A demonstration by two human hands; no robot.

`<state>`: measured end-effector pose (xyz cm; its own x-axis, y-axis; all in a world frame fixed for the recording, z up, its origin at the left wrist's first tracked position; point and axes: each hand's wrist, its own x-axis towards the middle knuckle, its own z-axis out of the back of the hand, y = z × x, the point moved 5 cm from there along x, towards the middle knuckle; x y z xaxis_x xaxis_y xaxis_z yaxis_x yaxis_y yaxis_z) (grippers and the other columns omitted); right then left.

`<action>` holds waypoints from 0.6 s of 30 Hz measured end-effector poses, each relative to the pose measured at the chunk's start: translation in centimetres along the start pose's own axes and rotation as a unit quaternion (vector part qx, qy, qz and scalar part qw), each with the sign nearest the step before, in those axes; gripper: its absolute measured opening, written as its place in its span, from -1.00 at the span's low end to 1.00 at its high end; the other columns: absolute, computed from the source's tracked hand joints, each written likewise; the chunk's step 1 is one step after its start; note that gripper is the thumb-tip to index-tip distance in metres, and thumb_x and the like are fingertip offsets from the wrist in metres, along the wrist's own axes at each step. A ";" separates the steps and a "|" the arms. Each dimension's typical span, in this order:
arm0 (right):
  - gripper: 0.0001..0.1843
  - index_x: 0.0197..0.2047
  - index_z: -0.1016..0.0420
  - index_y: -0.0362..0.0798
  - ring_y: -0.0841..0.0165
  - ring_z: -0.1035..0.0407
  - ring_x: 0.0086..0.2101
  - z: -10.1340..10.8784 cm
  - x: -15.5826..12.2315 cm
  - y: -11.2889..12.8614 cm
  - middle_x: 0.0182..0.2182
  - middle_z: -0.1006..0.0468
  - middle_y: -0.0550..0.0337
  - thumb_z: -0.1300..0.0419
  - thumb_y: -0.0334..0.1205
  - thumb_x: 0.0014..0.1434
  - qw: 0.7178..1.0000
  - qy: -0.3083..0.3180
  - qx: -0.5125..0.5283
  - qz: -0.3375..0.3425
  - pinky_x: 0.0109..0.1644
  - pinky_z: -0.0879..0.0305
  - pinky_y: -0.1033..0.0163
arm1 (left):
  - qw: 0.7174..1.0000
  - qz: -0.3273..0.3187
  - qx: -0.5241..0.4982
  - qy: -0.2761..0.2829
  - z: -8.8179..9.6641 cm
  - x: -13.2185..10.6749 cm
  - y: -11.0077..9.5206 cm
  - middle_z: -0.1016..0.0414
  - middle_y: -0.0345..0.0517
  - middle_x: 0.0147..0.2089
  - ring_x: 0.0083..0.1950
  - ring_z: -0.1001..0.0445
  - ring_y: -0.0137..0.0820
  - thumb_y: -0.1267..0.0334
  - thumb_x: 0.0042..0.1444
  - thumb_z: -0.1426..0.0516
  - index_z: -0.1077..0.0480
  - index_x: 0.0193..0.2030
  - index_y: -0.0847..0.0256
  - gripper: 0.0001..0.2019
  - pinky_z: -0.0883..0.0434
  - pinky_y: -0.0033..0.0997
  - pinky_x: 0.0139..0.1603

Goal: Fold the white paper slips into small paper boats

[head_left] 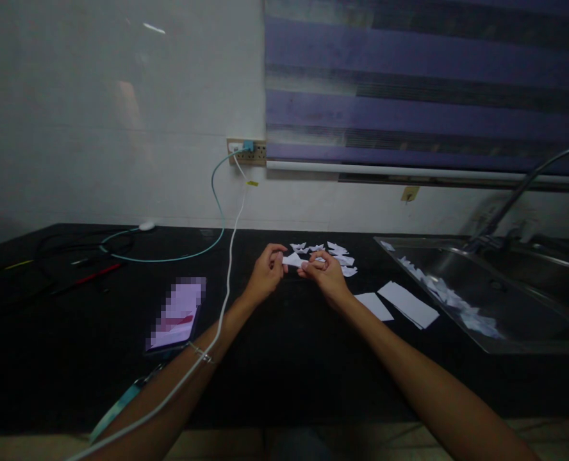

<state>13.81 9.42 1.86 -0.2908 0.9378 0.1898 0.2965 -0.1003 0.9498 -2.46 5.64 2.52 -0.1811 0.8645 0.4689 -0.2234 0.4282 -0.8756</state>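
Observation:
My left hand point(266, 272) and my right hand point(323, 272) are raised just above a black counter point(284, 358), and both pinch a small white piece of paper point(293, 260) held between them. Fingers of both hands are curled closed on it. Just beyond the hands lie several small folded white paper pieces point(332, 251) on the counter. To the right of my right wrist lie flat white paper sheets point(407, 303).
A lit phone point(176, 315) lies at the left with a white cable point(229, 269) running up to a wall socket point(246, 152). Pens and cords point(82, 259) lie at far left. A steel sink point(500, 301) with paper scraps and a faucet point(519, 192) sits at right.

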 end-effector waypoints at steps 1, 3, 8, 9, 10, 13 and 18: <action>-0.54 -0.37 -0.30 -0.01 0.35 -0.55 -0.48 0.1 0.0 -0.1 -0.58 -0.58 0.29 -0.50 -0.12 -0.20 1.000 -0.009 0.003 0.001 -0.25 -0.52 0.25 | 1.000 0.007 -0.015 0.005 -0.1 0.0 0.0 -0.39 -0.29 -0.49 -0.56 -0.31 -0.54 0.08 0.25 -0.11 -0.31 0.01 0.22 -0.70 -0.24 -0.59 -0.53; -0.51 -0.36 -0.31 -0.01 0.34 -0.56 -0.49 0.4 0.1 -0.2 -0.58 -0.59 0.26 -0.51 -0.11 -0.22 1.000 -0.027 0.011 0.001 -0.27 -0.51 0.26 | 0.999 0.027 -0.038 0.028 -0.4 0.0 0.1 -0.44 -0.27 -0.46 -0.52 -0.36 -0.53 0.03 0.17 -0.19 -0.33 -0.01 0.23 -0.63 -0.29 -0.57 -0.50; -0.50 -0.32 -0.36 -0.02 0.31 -0.56 -0.47 0.2 0.0 -0.4 -0.54 -0.61 0.24 -0.53 -0.10 -0.24 0.999 -0.025 0.027 -0.011 -0.27 -0.52 0.26 | 0.997 0.032 -0.015 0.075 -0.9 -0.3 -0.3 -0.44 -0.22 -0.50 -0.51 -0.38 -0.51 -0.05 0.12 -0.21 -0.43 -0.31 0.28 -0.64 -0.28 -0.55 -0.50; -0.50 -0.31 -0.37 -0.03 0.31 -0.56 -0.47 0.1 -0.1 -0.4 -0.53 -0.61 0.23 -0.53 -0.09 -0.24 0.999 -0.021 0.026 -0.015 -0.27 -0.52 0.25 | 0.997 0.023 -0.010 0.072 -0.8 -0.3 -0.6 -0.41 -0.24 -0.54 -0.54 -0.36 -0.51 -0.07 0.14 -0.19 -0.42 -0.36 0.27 -0.62 -0.28 -0.55 -0.51; -0.50 -0.30 -0.39 -0.03 0.30 -0.56 -0.47 -0.1 -0.2 -0.4 -0.52 -0.62 0.23 -0.53 -0.09 -0.24 0.999 -0.018 0.024 -0.019 -0.27 -0.52 0.24 | 0.997 0.014 -0.006 0.073 -0.7 -0.4 -0.9 -0.38 -0.25 -0.58 -0.55 -0.34 -0.52 -0.08 0.16 -0.18 -0.40 -0.41 0.27 -0.60 -0.28 -0.54 -0.52; -0.55 -0.29 -0.44 -0.04 0.30 -0.57 -0.46 -0.4 -0.3 -0.3 -0.51 -0.63 0.20 -0.51 -0.09 -0.20 1.000 -0.004 0.009 -0.019 -0.27 -0.52 0.24 | 0.995 0.005 -0.016 0.093 -0.5 -0.4 -1.6 -0.38 -0.23 -0.61 -0.58 -0.34 -0.52 -0.11 0.17 -0.15 -0.38 -0.47 0.27 -0.56 -0.28 -0.54 -0.52; -0.70 -0.31 -0.47 -0.04 0.26 -0.57 -0.42 -0.2 -0.2 0.3 -0.52 -0.61 0.19 -0.43 -0.12 -0.06 0.998 0.000 -0.050 0.039 -0.23 -0.50 0.19 | 0.991 0.072 -0.056 0.095 -0.7 -0.1 -0.5 -0.40 -0.21 -0.62 -0.68 -0.28 -0.54 -0.25 0.19 -0.03 -0.39 -0.39 0.28 -0.45 -0.13 -0.55 -0.65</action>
<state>13.75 9.09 2.17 -0.2704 0.9257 0.2645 0.2258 -0.2061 0.9521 -1.68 5.49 2.79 -0.0167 0.9483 0.3169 -0.0990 0.3138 -0.9443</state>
